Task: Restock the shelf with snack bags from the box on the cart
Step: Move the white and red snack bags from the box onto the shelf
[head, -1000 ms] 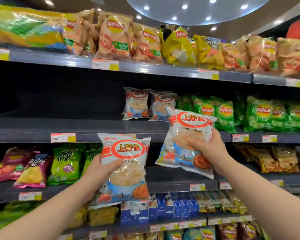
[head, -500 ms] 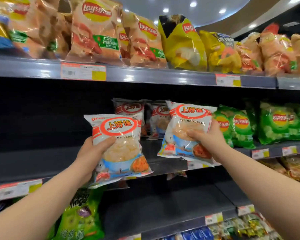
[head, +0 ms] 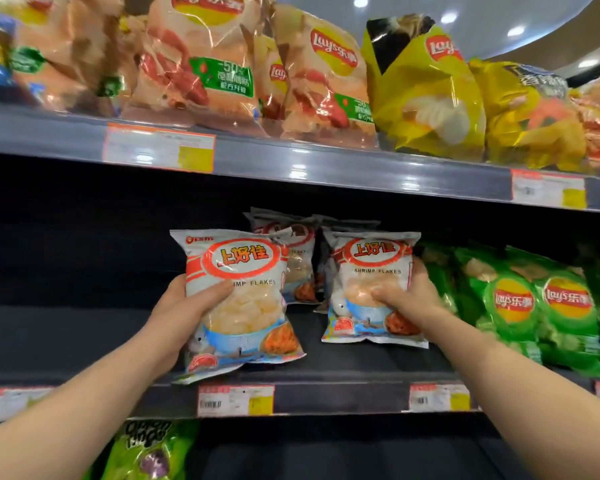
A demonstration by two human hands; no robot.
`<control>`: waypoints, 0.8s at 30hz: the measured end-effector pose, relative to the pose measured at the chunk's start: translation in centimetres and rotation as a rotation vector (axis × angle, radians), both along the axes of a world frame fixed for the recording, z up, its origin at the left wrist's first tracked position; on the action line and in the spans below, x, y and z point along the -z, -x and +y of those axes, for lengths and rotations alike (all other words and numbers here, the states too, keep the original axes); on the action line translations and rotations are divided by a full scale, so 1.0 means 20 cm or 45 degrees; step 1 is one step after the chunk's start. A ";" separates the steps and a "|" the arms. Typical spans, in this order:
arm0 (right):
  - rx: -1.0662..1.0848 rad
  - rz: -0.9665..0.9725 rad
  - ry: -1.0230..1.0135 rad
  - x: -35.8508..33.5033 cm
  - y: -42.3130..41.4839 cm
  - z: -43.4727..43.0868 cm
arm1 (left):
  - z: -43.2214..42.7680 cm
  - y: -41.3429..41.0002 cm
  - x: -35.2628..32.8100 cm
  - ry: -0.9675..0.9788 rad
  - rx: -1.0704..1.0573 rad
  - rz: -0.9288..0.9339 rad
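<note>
I'm holding one shrimp flakes bag in each grip. My left grip (head: pixel 184 306) is clamping the left bag (head: pixel 246 258) by its left edge, thumb lying across the front. That bag is standing upright, its bottom hanging over the front edge of the middle shelf (head: pixel 343 396). My right grip (head: pixel 409 299) is clutching the right bag (head: pixel 371 258) at its right side, further in on the shelf. It's standing in front of the stocked shrimp bags (head: pixel 298 244), just beside the green Lay's bags (head: pixel 534 306).
</note>
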State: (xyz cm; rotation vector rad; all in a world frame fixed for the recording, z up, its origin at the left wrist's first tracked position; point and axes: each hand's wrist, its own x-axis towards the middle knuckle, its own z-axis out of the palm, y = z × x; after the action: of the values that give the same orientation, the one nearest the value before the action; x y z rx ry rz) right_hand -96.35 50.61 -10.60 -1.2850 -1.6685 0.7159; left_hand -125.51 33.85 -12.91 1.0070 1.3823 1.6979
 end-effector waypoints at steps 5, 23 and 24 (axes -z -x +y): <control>0.074 -0.037 -0.009 0.05 0.01 0.09 | 0.09 -0.05 -0.01 0.029 -0.016 0.021; -0.167 -1.336 -0.489 0.00 0.13 -0.06 | 0.42 -0.21 0.00 -0.011 -0.040 0.080; -0.166 -1.335 -0.481 0.00 0.14 -0.05 | 0.43 -0.21 0.00 -0.016 -0.049 0.090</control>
State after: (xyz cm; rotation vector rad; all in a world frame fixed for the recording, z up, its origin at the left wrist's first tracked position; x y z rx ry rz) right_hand -99.17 49.59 -10.55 -1.3510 -2.5585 -0.3112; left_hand -121.29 42.40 -12.98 1.0629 1.4460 1.7157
